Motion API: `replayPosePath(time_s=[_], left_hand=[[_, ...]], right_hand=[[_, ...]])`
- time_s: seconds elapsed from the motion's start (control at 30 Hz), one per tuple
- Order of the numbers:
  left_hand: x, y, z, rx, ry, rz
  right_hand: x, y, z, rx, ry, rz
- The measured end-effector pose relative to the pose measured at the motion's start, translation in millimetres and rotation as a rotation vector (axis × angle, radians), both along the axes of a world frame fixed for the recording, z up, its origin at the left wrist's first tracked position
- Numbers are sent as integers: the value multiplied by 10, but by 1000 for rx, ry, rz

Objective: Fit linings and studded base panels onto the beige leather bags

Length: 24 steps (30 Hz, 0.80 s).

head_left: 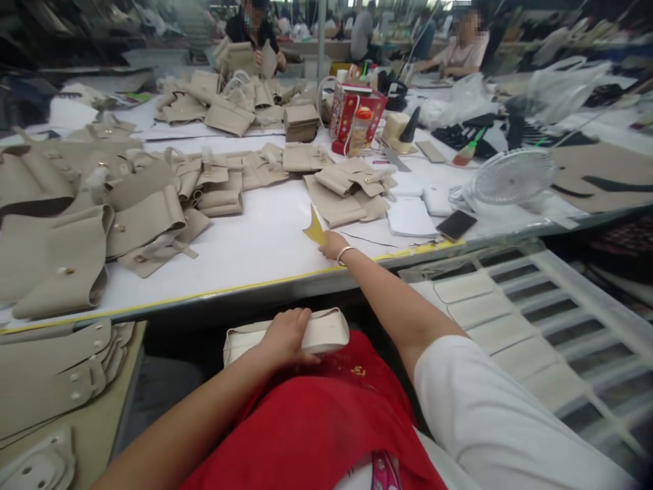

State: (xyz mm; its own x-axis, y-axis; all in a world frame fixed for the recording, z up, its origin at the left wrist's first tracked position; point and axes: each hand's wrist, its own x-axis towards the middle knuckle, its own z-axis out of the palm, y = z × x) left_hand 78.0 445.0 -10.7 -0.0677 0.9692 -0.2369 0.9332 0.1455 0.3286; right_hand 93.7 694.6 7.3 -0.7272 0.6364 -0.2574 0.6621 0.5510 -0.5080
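In my lap rests a cream, box-shaped leather-like piece (326, 331), and my left hand (290, 335) is closed over its top edge. My right hand (334, 246) reaches out to the table's front edge. Between its fingers is a small, flat yellow piece (315, 227) with a curved notch and pointed corners; I cannot tell what it is. Just behind that hand lie stacked beige bag pieces (349, 190) with a metal clasp. A red apron (306, 422) covers my lap under the cream piece.
Beige bag parts (66, 265) are heaped on the left of the white table (265, 231). To the right are a phone (456, 224), white paper (412, 216), a fan (513, 177) and a red box (354, 119). A slatted rack (551, 327) holds cream strips. Two people sit across the table.
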Motion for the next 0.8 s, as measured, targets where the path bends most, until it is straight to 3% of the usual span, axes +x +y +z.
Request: replayPosePath(time_s=[0.1, 0.17, 0.27, 0.33, 0.47, 0.6, 0.7, 0.8], left_hand=[[109, 82, -1, 51, -8, -17], [194, 168, -17, 79, -9, -20], [287, 265, -35, 61, -2, -23], [313, 276, -24, 50, -3, -26], [271, 229, 75, 25, -57, -13], [135, 275, 167, -62, -328, 7], [48, 425, 136, -43, -576, 179], [22, 605, 42, -8, -777, 426]], right_hand=[[722, -69, 146, -110, 116, -5], [1272, -152, 205, -311, 224, -42], [1956, -317, 200, -532, 86, -26], [2197, -430, 141, -583, -74, 9], [2121, -589, 25, -501, -236, 151], [1715, -667, 34, -97, -217, 320], [1474, -746, 35, 155, -271, 275], [1356, -822, -18, 259, -277, 210]])
